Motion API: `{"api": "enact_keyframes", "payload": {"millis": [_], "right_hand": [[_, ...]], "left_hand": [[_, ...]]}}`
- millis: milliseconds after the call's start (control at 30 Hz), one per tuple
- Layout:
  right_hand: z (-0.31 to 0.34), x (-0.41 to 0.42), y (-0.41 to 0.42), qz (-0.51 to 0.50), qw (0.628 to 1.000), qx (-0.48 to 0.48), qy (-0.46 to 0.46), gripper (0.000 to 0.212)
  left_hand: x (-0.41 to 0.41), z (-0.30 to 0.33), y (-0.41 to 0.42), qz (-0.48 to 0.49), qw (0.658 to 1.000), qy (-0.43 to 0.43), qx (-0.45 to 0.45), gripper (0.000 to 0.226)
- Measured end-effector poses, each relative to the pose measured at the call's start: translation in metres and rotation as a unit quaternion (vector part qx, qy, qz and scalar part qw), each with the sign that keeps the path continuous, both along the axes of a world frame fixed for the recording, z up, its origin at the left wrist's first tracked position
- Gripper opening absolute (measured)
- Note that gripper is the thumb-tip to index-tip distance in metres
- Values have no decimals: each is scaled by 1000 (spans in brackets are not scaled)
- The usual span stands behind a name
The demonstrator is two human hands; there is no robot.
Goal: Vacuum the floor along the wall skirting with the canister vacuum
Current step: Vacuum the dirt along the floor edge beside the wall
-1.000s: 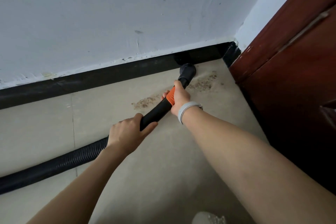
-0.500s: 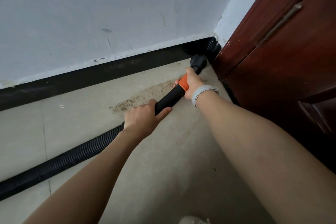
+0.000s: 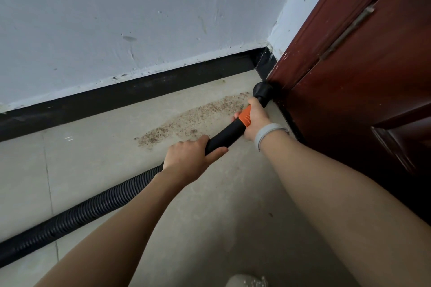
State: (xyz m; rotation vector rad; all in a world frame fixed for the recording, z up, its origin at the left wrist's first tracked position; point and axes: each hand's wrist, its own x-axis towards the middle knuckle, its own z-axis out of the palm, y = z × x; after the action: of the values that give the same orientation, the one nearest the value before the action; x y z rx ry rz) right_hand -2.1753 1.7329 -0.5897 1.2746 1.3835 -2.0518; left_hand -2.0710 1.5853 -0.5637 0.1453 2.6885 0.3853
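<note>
Both hands (image 3: 255, 121) grip the wand (image 3: 224, 135); nozzle (image 3: 263, 93) against door (image 3: 361, 100), beside debris (image 3: 191, 121).

Corner of a room. A pale blue-grey painted wall (image 3: 140, 14), scuffed and chipped, meets a glossy black skirting board (image 3: 130, 93) along a beige tiled floor (image 3: 98, 170) with thin grout lines. At right stands a dark reddish-brown panelled wooden door (image 3: 373, 91). Lighting is soft and diffuse.

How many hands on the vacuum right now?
2. The left hand grips the black wand where it meets the ribbed hose. The right hand grips the orange collar just behind the nozzle.
</note>
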Motion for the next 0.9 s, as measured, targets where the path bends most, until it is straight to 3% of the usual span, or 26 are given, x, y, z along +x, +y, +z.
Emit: {"api": "enact_keyframes", "payload": {"millis": [200,333,667,900], "right_hand": [[2,40,15,-43,998,-52,14,23],[-1,63,22,-9,998,-63,11,27],[12,67,-9,73,991,113,-16,26],[7,90,-22,98,989,100,-50,20]], "left_hand": [[22,0,4,-52,998,-34,14,50],[36,-3,2,-82,996,-45,8,50],[72,-4,-23,-52,998,-37,-7,46],[85,-3,-37,-40,985,-152,68,39]]}}
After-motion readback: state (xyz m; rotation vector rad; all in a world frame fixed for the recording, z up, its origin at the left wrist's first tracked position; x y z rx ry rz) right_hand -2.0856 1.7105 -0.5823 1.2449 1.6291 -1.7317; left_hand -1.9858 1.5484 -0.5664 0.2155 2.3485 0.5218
